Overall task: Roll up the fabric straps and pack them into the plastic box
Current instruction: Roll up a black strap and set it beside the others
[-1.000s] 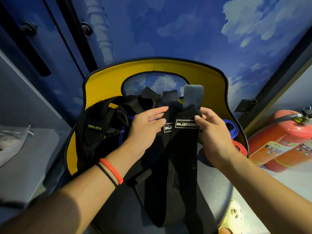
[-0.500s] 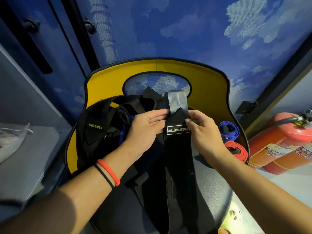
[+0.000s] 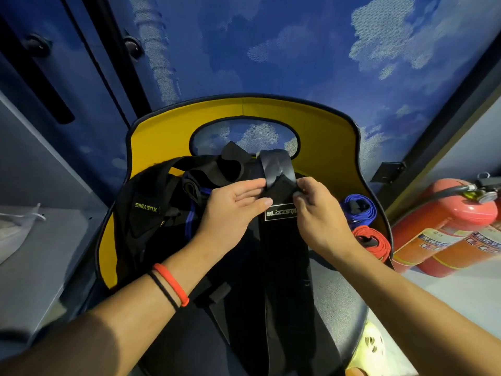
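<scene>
Now black strap [image 3: 284, 267] end, upright a second ago, lies folded over; right hand [image 3: 318, 213] pinches it, left hand [image 3: 230, 213] fingers [image 3: 249, 185] straight, apparently pressing. Rolling just begins.

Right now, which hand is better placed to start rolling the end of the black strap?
Right, probably. The right hand pinches the black strap with curled fingers at its folded grey end, just above the label. The left hand lies with straight fingers against the strap's left edge, better for steadying it.
</scene>
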`<state>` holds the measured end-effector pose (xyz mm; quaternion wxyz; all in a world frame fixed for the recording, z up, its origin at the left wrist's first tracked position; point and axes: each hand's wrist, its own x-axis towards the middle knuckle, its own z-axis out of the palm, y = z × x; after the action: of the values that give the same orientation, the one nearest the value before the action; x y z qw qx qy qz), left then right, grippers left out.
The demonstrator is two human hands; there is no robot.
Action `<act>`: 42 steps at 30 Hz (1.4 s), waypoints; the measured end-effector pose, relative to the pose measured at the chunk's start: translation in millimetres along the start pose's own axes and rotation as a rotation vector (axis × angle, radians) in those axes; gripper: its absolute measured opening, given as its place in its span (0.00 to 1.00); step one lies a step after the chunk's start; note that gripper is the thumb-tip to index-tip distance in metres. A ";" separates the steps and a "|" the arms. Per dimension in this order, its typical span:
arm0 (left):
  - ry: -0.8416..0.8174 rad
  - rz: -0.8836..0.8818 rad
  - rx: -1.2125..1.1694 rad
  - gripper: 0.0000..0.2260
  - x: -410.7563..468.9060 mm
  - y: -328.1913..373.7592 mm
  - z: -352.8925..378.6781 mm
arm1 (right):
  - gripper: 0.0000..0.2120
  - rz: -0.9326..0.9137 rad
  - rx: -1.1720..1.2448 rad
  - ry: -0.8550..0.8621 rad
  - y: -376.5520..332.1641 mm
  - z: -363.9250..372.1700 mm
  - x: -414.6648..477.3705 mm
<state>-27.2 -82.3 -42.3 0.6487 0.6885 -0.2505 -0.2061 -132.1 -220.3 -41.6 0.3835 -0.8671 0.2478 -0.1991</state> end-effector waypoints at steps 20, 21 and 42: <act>0.042 -0.148 -0.161 0.15 -0.9 10.7 3.2 | 0.09 -0.005 0.233 0.172 -12.7 -2.7 -4.6; 0.060 -0.167 -0.176 0.14 -2.1 11.7 2.9 | 0.08 -0.012 0.198 0.197 -13.4 -2.3 -4.8; 0.007 -0.207 -0.457 0.08 2.3 25.3 -16.0 | 0.25 -0.228 0.015 -0.010 -32.4 4.8 -10.4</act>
<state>-17.6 -71.8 -15.9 0.7637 0.5467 -0.1234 -0.3203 -128.9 -192.6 -21.5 0.3662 -0.8877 0.1441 -0.2391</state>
